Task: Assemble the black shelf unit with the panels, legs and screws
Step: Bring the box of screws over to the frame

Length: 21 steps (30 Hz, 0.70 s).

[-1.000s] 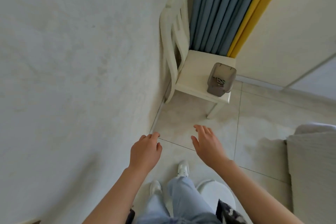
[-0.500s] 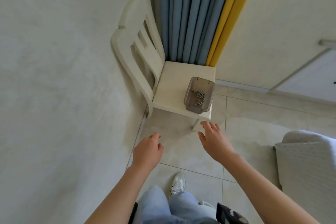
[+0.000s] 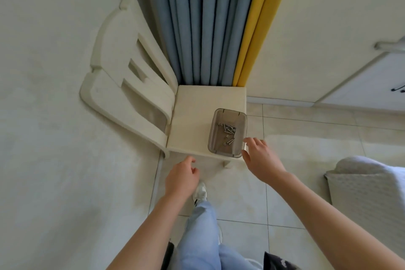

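A small clear grey plastic box (image 3: 238, 116) stands on the front right corner of a cream chair seat (image 3: 192, 120). Several silver screws (image 3: 228, 132) lie loose inside it. My right hand (image 3: 260, 158) hovers at the box's near right corner, fingers spread and relaxed, holding nothing. My left hand (image 3: 182, 176) hangs lower, just in front of the seat's front edge, with its fingers loosely curled and empty. No black panels or legs are in view.
The cream chair's backrest (image 3: 122, 85) leans against the wall on the left. Blue and yellow curtains (image 3: 210, 22) hang behind the seat. A grey padded piece of furniture (image 3: 370, 190) stands at the right. My legs and a white shoe (image 3: 199, 192) are below on pale floor tiles.
I have stepped closer to the chair, and the view now looks down into the box. My right hand has reached forward to the box's near corner. My left hand has advanced towards the seat edge.
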{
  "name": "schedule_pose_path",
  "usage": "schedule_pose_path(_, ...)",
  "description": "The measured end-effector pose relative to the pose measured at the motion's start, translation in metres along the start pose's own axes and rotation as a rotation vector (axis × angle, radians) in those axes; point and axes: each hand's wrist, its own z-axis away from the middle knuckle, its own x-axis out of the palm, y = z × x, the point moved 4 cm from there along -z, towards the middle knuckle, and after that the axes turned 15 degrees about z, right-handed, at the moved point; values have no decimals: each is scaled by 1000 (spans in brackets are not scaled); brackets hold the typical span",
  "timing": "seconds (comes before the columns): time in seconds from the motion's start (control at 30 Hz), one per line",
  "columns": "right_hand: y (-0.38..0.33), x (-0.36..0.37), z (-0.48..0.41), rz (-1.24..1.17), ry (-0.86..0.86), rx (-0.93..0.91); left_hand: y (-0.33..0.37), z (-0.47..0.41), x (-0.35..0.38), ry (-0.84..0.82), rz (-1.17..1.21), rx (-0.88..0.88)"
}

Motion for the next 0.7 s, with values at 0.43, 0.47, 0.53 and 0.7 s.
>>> schedule_pose_path(0.43,6,-14,-119,-3,-103,-47,18,-95,7,-63,129,-177)
schedule_pose_path(0.47,8,-15,-126,0,-107,-60,19,-98,10,-64,151,-191)
schedule_pose_path(0.53,12,-16,-142,16,-124,-91,20,-103,15,-54,177,-221)
schedule_pose_path(0.7,22,-16,-176,86,-225,-203,20,-105,32,21,245,-351)
